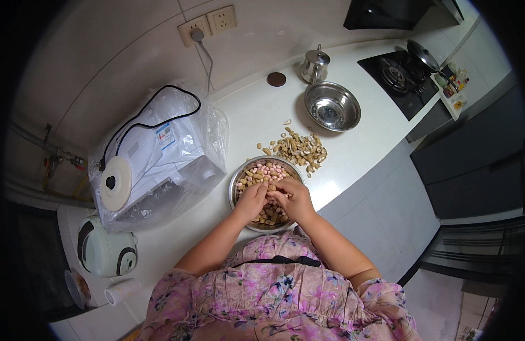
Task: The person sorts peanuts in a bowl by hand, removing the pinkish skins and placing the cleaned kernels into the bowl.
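Both hands, left (pixel 252 200) and right (pixel 294 197), pinch a peanut together over the steel bowl (pixel 237 181) of pink and tan kernels, shells (pixel 298 149) heaped just behind it.

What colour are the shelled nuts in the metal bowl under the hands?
Mostly pale pink, in the round steel bowl of shelled nuts; only the head view shows them.

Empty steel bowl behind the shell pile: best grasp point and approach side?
Pinch the rim of the empty steel bowl on its near-right arc, coming from above. It sits upright and open, so the thin lip is exposed; its rounded wall looks slippery. The kettle crowds the far side and the shell pile the near-left.
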`<state>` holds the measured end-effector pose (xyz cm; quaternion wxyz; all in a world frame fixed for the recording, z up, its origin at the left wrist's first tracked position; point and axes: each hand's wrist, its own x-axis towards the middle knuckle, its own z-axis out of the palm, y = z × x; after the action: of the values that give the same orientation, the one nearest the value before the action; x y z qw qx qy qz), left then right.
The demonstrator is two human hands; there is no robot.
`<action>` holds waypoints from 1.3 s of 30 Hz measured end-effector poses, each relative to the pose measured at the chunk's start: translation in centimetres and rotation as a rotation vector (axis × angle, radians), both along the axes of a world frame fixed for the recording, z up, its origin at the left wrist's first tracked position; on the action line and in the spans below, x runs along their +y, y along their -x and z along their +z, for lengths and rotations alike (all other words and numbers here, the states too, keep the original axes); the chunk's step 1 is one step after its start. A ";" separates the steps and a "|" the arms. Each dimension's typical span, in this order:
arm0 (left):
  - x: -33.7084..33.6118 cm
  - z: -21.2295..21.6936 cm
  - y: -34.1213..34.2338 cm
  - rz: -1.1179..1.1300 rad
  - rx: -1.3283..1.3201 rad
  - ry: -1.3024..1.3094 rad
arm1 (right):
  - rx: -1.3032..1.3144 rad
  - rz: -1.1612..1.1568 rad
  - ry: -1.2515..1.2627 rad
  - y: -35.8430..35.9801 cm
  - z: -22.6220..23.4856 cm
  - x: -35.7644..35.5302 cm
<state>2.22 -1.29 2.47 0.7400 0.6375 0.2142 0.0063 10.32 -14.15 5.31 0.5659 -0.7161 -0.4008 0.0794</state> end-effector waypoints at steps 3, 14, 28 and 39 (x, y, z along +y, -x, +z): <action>0.2 1.3 0.0 -0.090 -0.004 -0.057 | -0.006 0.020 0.015 -0.3 -0.2 -0.1; 0.1 1.8 -0.2 -0.070 0.034 0.033 | 0.035 -0.023 0.048 0.3 0.7 0.0; -0.9 1.4 -0.2 -0.011 0.119 0.208 | 0.087 -0.048 -0.027 0.5 -0.4 -0.1; -1.0 0.9 -0.1 -0.016 0.138 0.405 | 0.323 -0.032 -0.022 0.3 -1.0 0.0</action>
<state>2.33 -2.32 3.34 0.8366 0.4766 0.2562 -0.0861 10.03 -14.17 4.28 0.6319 -0.6941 -0.2940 0.1801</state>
